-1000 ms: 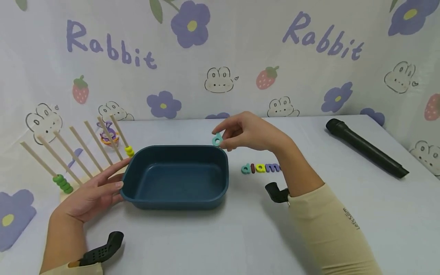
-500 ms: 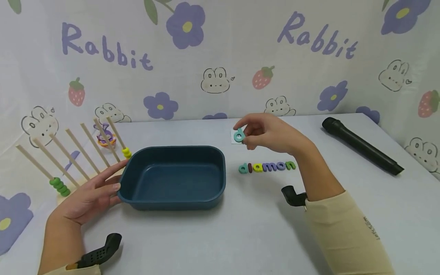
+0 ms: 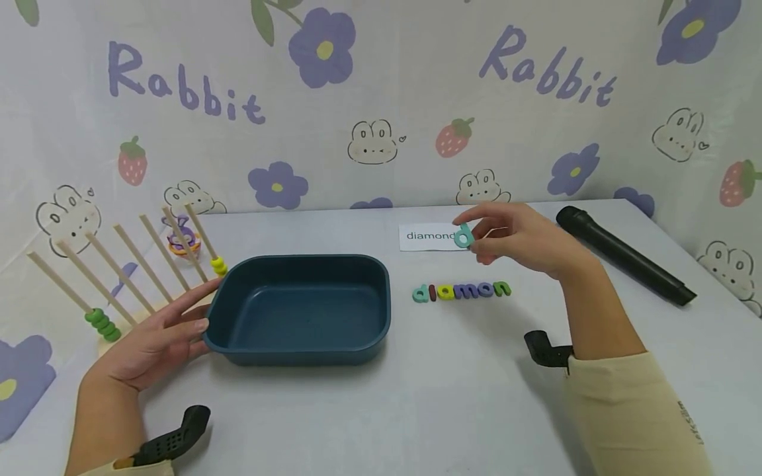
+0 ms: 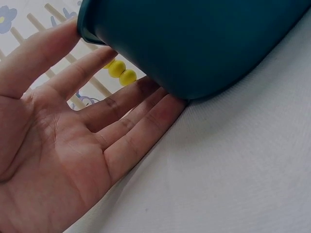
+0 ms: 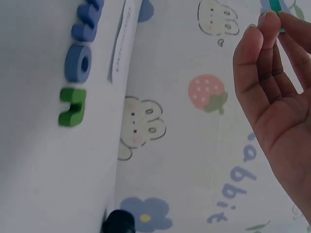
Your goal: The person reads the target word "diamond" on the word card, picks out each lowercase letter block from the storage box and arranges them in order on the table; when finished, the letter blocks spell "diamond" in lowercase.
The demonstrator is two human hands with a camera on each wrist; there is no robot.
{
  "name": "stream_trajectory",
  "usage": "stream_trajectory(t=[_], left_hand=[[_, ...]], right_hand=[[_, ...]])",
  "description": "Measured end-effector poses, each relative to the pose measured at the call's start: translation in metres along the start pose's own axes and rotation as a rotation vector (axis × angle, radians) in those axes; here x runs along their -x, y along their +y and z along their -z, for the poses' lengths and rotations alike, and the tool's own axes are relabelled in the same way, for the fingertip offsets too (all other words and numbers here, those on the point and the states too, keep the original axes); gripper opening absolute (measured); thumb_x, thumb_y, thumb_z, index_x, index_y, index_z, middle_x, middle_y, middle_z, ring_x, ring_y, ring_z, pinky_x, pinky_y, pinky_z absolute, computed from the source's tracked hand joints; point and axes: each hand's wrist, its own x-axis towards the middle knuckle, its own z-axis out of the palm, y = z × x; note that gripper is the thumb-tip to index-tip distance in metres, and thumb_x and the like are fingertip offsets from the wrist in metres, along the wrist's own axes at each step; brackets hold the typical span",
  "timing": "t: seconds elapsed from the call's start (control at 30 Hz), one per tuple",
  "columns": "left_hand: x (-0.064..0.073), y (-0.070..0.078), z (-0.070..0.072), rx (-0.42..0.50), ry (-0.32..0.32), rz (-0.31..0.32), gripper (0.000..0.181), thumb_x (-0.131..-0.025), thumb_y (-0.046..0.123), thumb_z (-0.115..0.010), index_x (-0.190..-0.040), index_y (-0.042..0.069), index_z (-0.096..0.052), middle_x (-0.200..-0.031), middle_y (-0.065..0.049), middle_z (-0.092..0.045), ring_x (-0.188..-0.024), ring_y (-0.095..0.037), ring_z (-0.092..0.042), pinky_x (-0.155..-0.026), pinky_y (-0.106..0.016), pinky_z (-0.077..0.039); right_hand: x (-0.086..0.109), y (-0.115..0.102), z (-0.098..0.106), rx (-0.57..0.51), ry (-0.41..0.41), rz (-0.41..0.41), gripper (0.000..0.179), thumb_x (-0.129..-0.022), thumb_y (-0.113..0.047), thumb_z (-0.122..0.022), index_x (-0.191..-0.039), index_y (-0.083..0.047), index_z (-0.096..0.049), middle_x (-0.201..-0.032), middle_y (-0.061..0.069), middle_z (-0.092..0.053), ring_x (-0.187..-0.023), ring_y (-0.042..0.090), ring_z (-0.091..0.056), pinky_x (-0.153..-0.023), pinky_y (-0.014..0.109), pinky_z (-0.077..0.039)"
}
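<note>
My right hand (image 3: pixel 518 238) pinches a teal letter d (image 3: pixel 464 236) between thumb and fingertips, above the table. Behind the letter lies a white card (image 3: pixel 425 246) printed "diamond", its right end partly covered by the letter and hand. Below the card, a row of coloured letters (image 3: pixel 466 291) reads d, i, a, m, o, n from left to right. With fingers extended, my left hand (image 3: pixel 157 337) touches the left side of a dark blue basin (image 3: pixel 297 356). In the left wrist view, its fingertips rest against the basin's outer wall (image 4: pixel 194 53).
At the left stands a wooden peg rack (image 3: pixel 133 254) with green beads (image 3: pixel 102 324) and yellow beads (image 3: pixel 219 266). A small purple toy (image 3: pixel 184 239) sits behind it. A black microphone (image 3: pixel 625 254) lies at the back right. A printed cloth (image 3: pixel 417 86) hangs behind the table.
My right hand has carried the letter d to the right, from the basin's back right corner to over the card. The letter row and card have come into fuller view. My left hand stays put.
</note>
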Motion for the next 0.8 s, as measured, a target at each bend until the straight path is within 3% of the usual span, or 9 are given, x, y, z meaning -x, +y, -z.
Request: stream_trajectory(t=[0.37, 0.8], left_hand=[[0.000, 0.004, -0.004, -0.009, 0.005, 0.013, 0.067, -0.108, 0.009, -0.048, -0.166, 0.028, -0.022, -0.157, 0.002, -0.037, -0.129, -0.009, -0.061, -0.103, -0.030, -0.055], [0.001, 0.001, -0.002, 0.009, -0.010, -0.006, 0.067, -0.108, 0.006, -0.047, -0.166, 0.026, -0.022, -0.152, 0.007, -0.045, -0.129, -0.011, -0.061, -0.102, -0.031, -0.055]], right_hand=[[0.015, 0.033, 0.015, 0.025, 0.024, -0.089, 0.047, -0.099, -0.027, -0.070, -0.143, -0.018, -0.058, -0.115, 0.013, -0.068, -0.098, 0.027, -0.073, -0.098, 0.045, -0.054], [0.023, 0.058, 0.026, 0.043, -0.022, -0.129, 0.046, -0.097, -0.023, -0.073, -0.141, -0.016, -0.058, -0.116, 0.015, -0.070, -0.093, 0.027, -0.069, -0.085, 0.028, -0.058]])
